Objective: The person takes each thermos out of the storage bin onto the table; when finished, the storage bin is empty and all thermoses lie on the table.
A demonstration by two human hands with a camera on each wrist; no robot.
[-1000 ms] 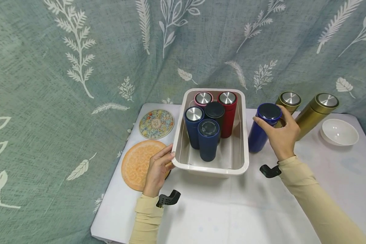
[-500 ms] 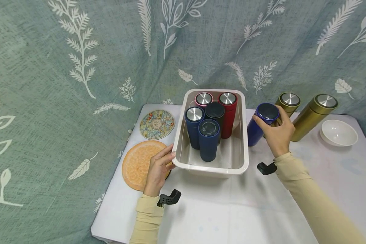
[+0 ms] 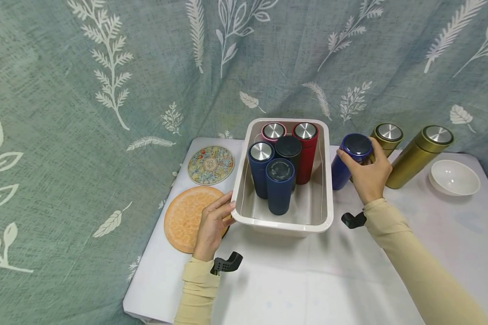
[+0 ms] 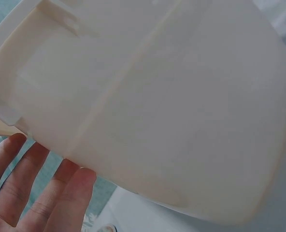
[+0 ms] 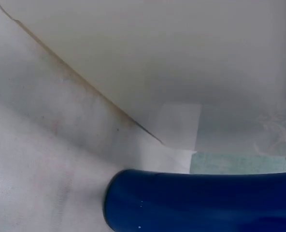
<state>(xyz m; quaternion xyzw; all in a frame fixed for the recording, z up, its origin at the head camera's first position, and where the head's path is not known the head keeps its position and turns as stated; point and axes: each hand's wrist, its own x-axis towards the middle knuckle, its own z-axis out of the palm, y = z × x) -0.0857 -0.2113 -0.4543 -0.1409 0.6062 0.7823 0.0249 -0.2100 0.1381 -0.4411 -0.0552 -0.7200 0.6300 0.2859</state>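
My right hand (image 3: pixel 372 178) grips a glossy blue thermos (image 3: pixel 341 169) near its black-topped lid, thumb on one side and fingers on the other. The thermos stands out close beside the right wall of a white plastic tub (image 3: pixel 327 198); its lower body (image 5: pixel 196 200) shows in the right wrist view. My left hand (image 3: pixel 211 225) holds the tub's left rim near the front corner, with fingers (image 4: pixel 68 193) against the outer wall below the rim. Inside the tub stand two dark blue thermoses (image 3: pixel 279 194), a black one (image 3: pixel 288 146), a red one (image 3: pixel 307 153) and a pink-rimmed one (image 3: pixel 274 131).
Two gold thermoses (image 3: pixel 416 158) stand behind and right of my right hand. A white bowl (image 3: pixel 454 177) sits at the far right. On the left lie a round patterned mat (image 3: pixel 211 165) and an orange-slice mat (image 3: pixel 187 219). A leaf-print cloth (image 3: pixel 146 81) hangs behind the table.
My right hand has moved slightly left and away from me with the blue thermos, whose base appears higher in the head view. The left hand keeps its hold on the tub.
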